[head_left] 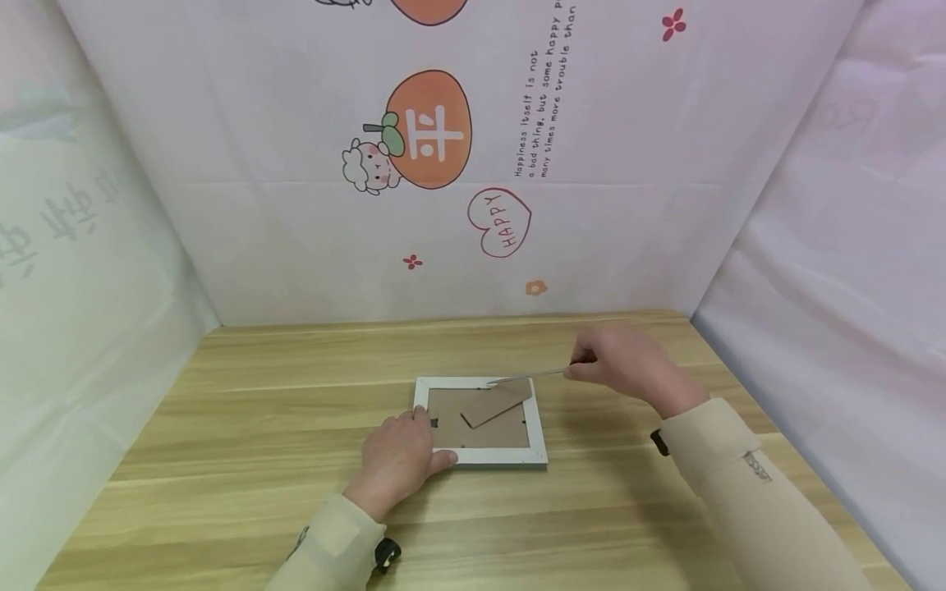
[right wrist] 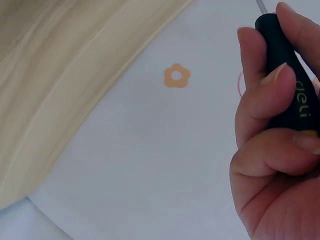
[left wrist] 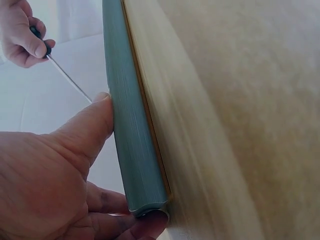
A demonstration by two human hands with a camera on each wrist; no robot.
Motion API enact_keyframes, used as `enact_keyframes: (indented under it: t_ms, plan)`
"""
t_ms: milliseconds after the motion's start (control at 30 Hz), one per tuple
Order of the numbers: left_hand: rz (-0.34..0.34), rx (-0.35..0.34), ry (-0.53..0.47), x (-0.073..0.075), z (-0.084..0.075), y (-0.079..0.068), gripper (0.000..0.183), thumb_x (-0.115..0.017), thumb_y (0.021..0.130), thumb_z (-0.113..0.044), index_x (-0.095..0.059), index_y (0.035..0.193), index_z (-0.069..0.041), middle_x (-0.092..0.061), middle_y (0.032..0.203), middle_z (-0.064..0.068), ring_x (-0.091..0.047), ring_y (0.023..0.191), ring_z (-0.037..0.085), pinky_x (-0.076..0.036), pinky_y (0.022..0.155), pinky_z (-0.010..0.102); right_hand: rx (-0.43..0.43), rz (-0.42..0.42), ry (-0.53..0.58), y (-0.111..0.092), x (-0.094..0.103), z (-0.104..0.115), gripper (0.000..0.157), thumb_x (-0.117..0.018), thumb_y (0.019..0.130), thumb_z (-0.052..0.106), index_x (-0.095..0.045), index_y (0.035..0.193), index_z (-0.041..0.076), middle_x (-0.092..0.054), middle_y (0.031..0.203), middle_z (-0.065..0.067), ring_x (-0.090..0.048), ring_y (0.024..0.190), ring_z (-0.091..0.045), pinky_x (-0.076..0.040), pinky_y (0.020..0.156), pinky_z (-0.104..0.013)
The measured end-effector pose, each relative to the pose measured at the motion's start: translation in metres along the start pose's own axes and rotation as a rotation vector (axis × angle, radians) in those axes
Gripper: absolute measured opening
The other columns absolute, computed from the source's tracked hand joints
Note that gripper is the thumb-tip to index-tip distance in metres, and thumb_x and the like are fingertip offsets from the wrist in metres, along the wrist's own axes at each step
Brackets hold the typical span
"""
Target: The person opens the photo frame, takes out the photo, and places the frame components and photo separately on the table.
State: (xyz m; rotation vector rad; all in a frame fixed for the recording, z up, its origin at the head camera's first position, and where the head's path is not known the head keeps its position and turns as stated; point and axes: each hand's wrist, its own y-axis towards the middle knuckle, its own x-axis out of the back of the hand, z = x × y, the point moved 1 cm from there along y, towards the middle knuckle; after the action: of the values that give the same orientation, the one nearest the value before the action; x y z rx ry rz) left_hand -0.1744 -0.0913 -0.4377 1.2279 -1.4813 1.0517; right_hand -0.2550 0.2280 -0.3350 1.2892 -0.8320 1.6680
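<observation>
White frame (head_left: 488,456), flap (head_left: 500,403) across backing (head_left: 497,433), screwdriver (right wrist: 280,47); cloth (head_left: 628,180) behind

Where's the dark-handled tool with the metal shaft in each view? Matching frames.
Head: right of centre, below mid-height; tool shaft points left, its tip seen against the far rail of the frame.
Left wrist: upper left; tool shaft slants down to the right.
Right wrist: upper right edge; tool handle large, only a bit of shaft showing.
Shared landmark: the right hand, gripping the handle.
</observation>
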Motion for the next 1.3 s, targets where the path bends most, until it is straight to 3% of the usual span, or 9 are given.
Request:
enact_keyframes:
  t_ms: [233,633,1000,1167,1300]
  plan:
    - [-0.011,-0.006,-0.003,0.000,0.000,-0.001,0.092,-0.078,0.085,-0.061,-0.055,0.140,0.010,-0.072,0.121,0.025,-0.071,0.101,0.041,-0.060,0.068,0.049,0.005,-0.036,-0.042,-0.011,-0.007,0.011,0.013,-0.078,0.091,0.039,-0.073,0.089,0.026,-0.067,0.079,0.015,-0.057,0.069,-0.006,-0.048,0.062,-0.030]
    - [-0.013,-0.004,-0.011,0.000,-0.001,-0.001,0.093,-0.078,0.085,-0.061,-0.054,0.140,0.010,-0.071,0.122,0.025,-0.071,0.101,0.042,-0.060,0.069,0.050,-0.013,-0.076,-0.102,-0.010,-0.013,0.022,0.012,-0.076,0.092,0.037,-0.072,0.088,0.027,-0.064,0.074,0.015,-0.055,0.064,-0.006,-0.043,0.053,-0.029]
    - [-0.009,-0.009,0.006,0.001,0.000,-0.001,0.093,-0.077,0.086,-0.062,-0.054,0.141,0.010,-0.071,0.121,0.025,-0.070,0.101,0.041,-0.061,0.071,0.050,0.019,-0.140,-0.231,0.005,-0.004,0.031,0.010,-0.079,0.091,0.034,-0.074,0.084,0.027,-0.064,0.069,0.015,-0.053,0.059,-0.007,-0.040,0.049,-0.030]
    - [-0.007,-0.013,-0.002,0.003,0.000,-0.002,0.093,-0.077,0.086,-0.061,-0.053,0.141,0.011,-0.070,0.123,0.026,-0.070,0.103,0.042,-0.061,0.076,0.052,0.004,-0.110,-0.244,0.013,0.004,0.040,0.015,-0.077,0.093,0.031,-0.073,0.079,0.026,-0.058,0.064,0.012,-0.052,0.059,-0.010,-0.039,0.048,-0.031]
    - [-0.013,-0.018,0.001,0.002,0.000,-0.002,0.092,-0.078,0.086,-0.061,-0.055,0.139,0.011,-0.072,0.119,0.025,-0.071,0.099,0.040,-0.060,0.072,0.050,0.000,-0.085,-0.249,0.021,0.010,0.046,0.021,-0.078,0.092,0.030,-0.070,0.073,0.025,-0.055,0.062,0.011,-0.050,0.059,-0.011,-0.037,0.049,-0.031]
